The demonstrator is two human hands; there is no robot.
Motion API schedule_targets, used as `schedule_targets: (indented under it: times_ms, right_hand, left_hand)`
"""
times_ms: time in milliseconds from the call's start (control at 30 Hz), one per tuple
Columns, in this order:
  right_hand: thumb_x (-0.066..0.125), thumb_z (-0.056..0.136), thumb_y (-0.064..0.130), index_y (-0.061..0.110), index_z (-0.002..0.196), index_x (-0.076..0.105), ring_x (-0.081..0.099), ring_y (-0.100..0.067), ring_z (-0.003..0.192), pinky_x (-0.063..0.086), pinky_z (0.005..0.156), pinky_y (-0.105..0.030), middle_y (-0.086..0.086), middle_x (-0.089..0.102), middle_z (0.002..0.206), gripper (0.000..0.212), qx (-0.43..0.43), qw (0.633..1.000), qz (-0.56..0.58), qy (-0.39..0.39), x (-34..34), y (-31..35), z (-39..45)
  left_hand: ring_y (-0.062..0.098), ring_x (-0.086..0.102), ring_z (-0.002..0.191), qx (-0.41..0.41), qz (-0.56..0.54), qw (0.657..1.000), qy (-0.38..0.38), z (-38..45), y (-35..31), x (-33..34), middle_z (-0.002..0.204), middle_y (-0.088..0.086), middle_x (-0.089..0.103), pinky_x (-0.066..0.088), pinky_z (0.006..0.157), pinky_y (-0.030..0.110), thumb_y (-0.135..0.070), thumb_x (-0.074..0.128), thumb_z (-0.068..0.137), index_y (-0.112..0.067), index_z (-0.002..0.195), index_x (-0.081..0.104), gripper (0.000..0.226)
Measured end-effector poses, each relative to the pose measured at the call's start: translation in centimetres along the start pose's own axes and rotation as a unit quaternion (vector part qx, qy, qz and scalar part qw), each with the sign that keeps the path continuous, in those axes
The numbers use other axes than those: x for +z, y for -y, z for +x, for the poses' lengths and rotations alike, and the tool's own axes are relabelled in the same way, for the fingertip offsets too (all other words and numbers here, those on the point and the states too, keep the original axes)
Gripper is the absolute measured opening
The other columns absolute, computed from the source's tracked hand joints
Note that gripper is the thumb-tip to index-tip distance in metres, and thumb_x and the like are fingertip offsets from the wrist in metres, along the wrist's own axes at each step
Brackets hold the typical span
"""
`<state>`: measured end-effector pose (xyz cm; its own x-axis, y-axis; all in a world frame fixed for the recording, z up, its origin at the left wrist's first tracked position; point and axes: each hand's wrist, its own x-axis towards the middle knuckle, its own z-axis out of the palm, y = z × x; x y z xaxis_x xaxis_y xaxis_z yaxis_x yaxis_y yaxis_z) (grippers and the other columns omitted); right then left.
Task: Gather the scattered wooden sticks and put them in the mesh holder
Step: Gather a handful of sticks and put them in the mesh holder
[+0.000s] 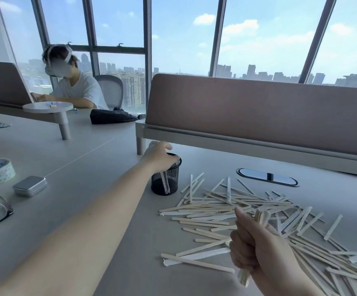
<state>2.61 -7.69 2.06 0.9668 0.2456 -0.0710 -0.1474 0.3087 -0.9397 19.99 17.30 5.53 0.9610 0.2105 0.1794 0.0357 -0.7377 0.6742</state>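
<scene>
**Operator:** I have both hands in view. My left hand point(159, 155) is curled over the rim of the mesh holder point(166, 177), gripping it from above where it stands upright on the desk point(83, 189). At least 1 stick already shows through the mesh.

**Observer:** And the other one?

**Operator:** My right hand point(256, 251) is clenched round a small bundle of sticks point(262, 216); their ends poke out above the thumb and below the heel of the hand. I cannot count them. It sits near me, well apart from the holder.

**Observer:** Where is the rest?

**Operator:** The scattered wooden sticks point(226, 210) lie in a loose heap just right of the holder, spreading towards the lower right edge. Most of the job is still ahead, I judge.

**Observer:** How will you do this drop well?

**Operator:** I'd square the bundle's ends first, so none catches the rim. Then I'd clear my left fingers off the mouth and hold the wall instead, because right now that hand covers part of the opening. I'd bring the bundle in upright, lower ends inside, and only then let go. The holder looks light, so I expect it to tip if sticks strike the rim sideways.
</scene>
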Motion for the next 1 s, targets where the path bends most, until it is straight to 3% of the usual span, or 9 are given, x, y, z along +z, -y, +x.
schedule_targets:
  times_ms: [167, 267, 467, 600, 700, 800, 1000]
  right_hand:
    - [0.078, 0.075, 0.039, 0.018, 0.060, 0.014, 0.007, -0.014, 0.048, 0.006, 0.051, -0.033, 0.001, 0.012, 0.051, 0.069, -0.001, 1.000, 0.007, -0.013, 0.0, 0.2, -0.3]
    - [0.064, 0.079, 0.037, 0.018, 0.061, 0.014, 0.008, -0.014, 0.047, 0.006, 0.051, -0.033, 0.001, 0.012, 0.051, 0.057, -0.006, 1.000, 0.013, -0.015, 0.4, 0.7, -0.8]
    - [0.059, 0.090, 0.039, 0.019, 0.066, 0.012, 0.006, -0.018, 0.052, 0.009, 0.055, -0.035, 0.000, 0.011, 0.054, 0.056, -0.066, 0.997, 0.035, 0.009, 3.3, 4.2, 1.5]
    - [0.054, 0.098, 0.043, 0.021, 0.062, 0.017, 0.012, -0.019, 0.054, 0.020, 0.051, -0.030, 0.000, 0.015, 0.056, 0.055, -0.099, 0.994, 0.052, 0.013, 8.1, 7.9, 5.5]
    - [0.056, 0.095, 0.048, 0.022, 0.056, 0.029, 0.019, -0.017, 0.050, 0.026, 0.051, -0.029, 0.000, 0.020, 0.056, 0.054, -0.094, 0.995, 0.040, 0.002, 11.2, 8.6, 8.6]
    - [0.057, 0.094, 0.048, 0.020, 0.056, 0.036, 0.029, -0.016, 0.044, 0.032, 0.052, -0.030, 0.004, 0.031, 0.046, 0.051, -0.084, 0.996, -0.033, -0.020, 13.2, 7.7, 10.9]
    - [0.059, 0.093, 0.044, 0.013, 0.067, 0.054, 0.046, -0.020, 0.050, 0.045, 0.055, -0.031, -0.003, 0.050, 0.054, 0.041, -0.044, 0.986, -0.156, -0.036, 13.1, 4.3, 13.1]
  left_hand:
    - [0.013, 0.051, 0.105, 0.037, 0.015, 0.999, 0.026, -1.9, -0.2, -0.1, 0.139, 0.001, 0.048, 0.037, 0.088, 0.025, -0.043, 0.076, 0.078, -0.024, 0.127, 0.060, 0.055]
    - [0.015, 0.052, 0.120, 0.083, 0.031, 0.994, 0.060, -4.2, -0.9, -0.3, 0.133, -0.002, 0.052, 0.034, 0.089, 0.025, -0.044, 0.075, 0.082, -0.026, 0.122, 0.063, 0.046]
    - [0.014, 0.055, 0.119, 0.121, 0.006, 0.991, 0.059, -8.6, -0.6, -1.0, 0.132, -0.005, 0.054, 0.041, 0.095, 0.028, -0.046, 0.075, 0.083, -0.029, 0.126, 0.061, 0.048]
    - [0.009, 0.058, 0.116, 0.120, -0.155, 0.979, -0.057, -10.1, -0.4, -1.3, 0.127, -0.011, 0.057, 0.044, 0.092, 0.027, -0.046, 0.061, 0.094, -0.027, 0.131, 0.058, 0.042]
    - [0.014, 0.067, 0.108, 0.087, -0.301, 0.939, -0.138, -10.5, -0.2, -1.6, 0.113, -0.004, 0.071, 0.049, 0.096, 0.033, -0.055, 0.050, 0.097, -0.020, 0.112, 0.068, 0.043]
    - [0.017, 0.072, 0.094, 0.048, -0.421, 0.893, -0.153, -10.2, -0.3, -1.7, 0.096, 0.001, 0.075, 0.053, 0.090, 0.034, -0.060, 0.045, 0.092, -0.022, 0.091, 0.071, 0.045]
    - [0.028, 0.072, 0.093, 0.047, -0.479, 0.862, -0.159, -9.6, -1.2, -1.7, 0.096, 0.014, 0.075, 0.056, 0.085, 0.036, -0.041, 0.039, 0.106, -0.009, 0.095, 0.071, 0.047]
